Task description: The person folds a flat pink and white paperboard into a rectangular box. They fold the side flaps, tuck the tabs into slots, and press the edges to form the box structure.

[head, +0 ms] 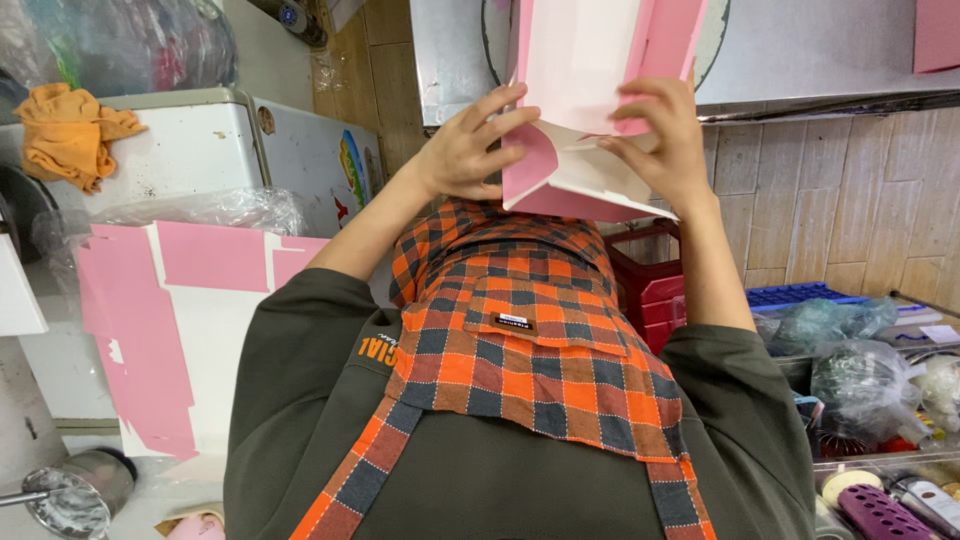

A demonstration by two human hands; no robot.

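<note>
Both hands work on a pink & white cardboard box (590, 110), held up at the far end of the view, above the orange-checked apron (530, 330). The picture appears turned, w/ the person's body filling the near middle.

Left hand (470, 150) grips the box's left side: thumb & fingers (505, 105) pinch a pink flap, wrist bent. Right hand (665, 145) grips the right side, fingers curled over the pink edge, palm against the white panel. Both hands are closed on the box, neither one loose. The box is partly folded; white inner faces show w/ pink outer panels. Its lower corner sits just above the apron bib, touching or nearly so — hard to tell from this angle.

Left of the body: a stack of flat pink & white box blanks (170, 330) leaning, w/ clear plastic wrap (200, 210) over the top. Farther left, an orange cloth (65, 130) lies on a white appliance (200, 150). Near left corner: a shiny metal pot (80, 490).

Right side: a red crate (650, 290) behind the right forearm, a blue tray (800, 295) beyond it, plastic bags (850, 380) w/ contents unclear, & a purple perforated thing (880, 512) in the near right corner. Tan tiled wall (850, 200) behind.
</note>
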